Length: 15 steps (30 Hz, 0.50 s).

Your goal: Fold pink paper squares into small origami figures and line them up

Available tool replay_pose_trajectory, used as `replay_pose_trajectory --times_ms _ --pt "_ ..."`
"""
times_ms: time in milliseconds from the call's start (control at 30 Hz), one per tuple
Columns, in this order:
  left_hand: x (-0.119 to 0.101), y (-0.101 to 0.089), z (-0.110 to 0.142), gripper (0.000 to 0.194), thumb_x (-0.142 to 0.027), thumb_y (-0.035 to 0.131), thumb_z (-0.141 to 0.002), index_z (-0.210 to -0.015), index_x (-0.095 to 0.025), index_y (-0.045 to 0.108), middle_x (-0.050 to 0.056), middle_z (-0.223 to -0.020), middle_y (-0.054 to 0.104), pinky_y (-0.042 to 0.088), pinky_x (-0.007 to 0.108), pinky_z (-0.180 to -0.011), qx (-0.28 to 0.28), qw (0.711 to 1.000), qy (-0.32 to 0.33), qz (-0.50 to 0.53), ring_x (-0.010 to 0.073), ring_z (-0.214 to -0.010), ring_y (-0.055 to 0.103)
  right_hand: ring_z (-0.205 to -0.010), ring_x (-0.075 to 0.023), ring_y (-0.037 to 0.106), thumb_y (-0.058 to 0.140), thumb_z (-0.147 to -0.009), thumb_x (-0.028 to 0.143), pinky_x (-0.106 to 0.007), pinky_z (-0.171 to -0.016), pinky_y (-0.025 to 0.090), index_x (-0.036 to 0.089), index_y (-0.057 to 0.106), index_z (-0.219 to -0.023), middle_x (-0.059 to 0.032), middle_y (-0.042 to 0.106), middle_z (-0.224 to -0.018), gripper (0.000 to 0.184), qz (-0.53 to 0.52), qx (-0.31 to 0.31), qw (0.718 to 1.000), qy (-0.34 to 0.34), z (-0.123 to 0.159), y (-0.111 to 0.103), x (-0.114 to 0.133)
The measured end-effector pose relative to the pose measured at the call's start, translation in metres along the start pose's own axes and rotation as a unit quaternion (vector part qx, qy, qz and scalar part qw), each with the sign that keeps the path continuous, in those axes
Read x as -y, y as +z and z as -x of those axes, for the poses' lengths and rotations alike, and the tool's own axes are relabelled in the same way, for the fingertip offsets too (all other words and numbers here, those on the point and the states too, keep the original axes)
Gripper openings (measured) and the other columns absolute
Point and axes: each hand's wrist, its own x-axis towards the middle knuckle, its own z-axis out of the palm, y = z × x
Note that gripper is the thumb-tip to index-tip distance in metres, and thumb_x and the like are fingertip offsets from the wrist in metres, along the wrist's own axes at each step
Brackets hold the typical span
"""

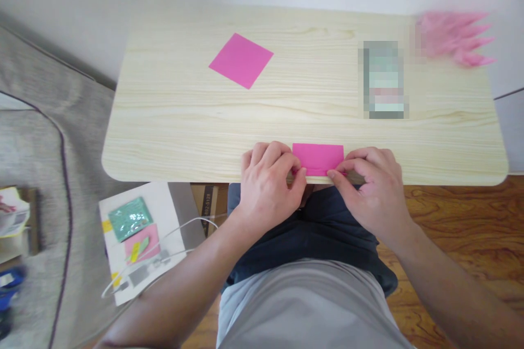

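A pink sheet of paper [318, 156], folded to a small rectangle, lies at the near edge of the wooden table [184, 131]. A narrow fold runs along its near side. My left hand [272, 177] pinches the paper's left near corner between thumb and forefinger. At the right near corner, my right hand [370, 182] does the same, with its thumb on the fold. Farther back on the table lies a flat pink square of paper [241, 60], turned cornerwise and touched by neither hand.
A blurred-out, phone-like rectangle [385, 80] lies at the right of the table. Pink pointed paper pieces [456, 38] sit in the far right corner. Below left, a white box [164, 202] carries a green packet [130, 219], a pink packet [143, 242] and a white cable [178, 227].
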Motion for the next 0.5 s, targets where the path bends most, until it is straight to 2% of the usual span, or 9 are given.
replay_pose_trajectory --times_ms 333,500 --pt "-0.004 -0.001 -0.002 0.011 -0.03 0.066 -0.095 -0.086 -0.023 0.063 0.006 -0.111 0.067 0.041 0.047 -0.095 0.022 0.999 -0.026 -0.028 0.0281 -0.11 0.055 -0.101 -0.0285 0.06 0.082 -0.085 0.038 -0.047 -0.09 0.045 0.026 0.074 -0.087 -0.0049 0.071 -0.1 0.015 -0.007 0.013 0.999 0.035 -0.002 -0.001 -0.001" --pt "0.001 -0.006 -0.002 0.005 -0.028 0.069 -0.093 -0.098 -0.026 0.067 0.005 -0.116 0.066 0.04 0.046 -0.092 0.025 0.999 -0.038 -0.029 0.0283 -0.113 0.054 -0.1 -0.0282 0.06 0.082 -0.085 0.04 -0.047 -0.091 0.045 0.029 0.078 -0.093 -0.0042 0.07 -0.1 0.015 -0.017 0.013 0.999 0.05 0.0 -0.003 -0.013"
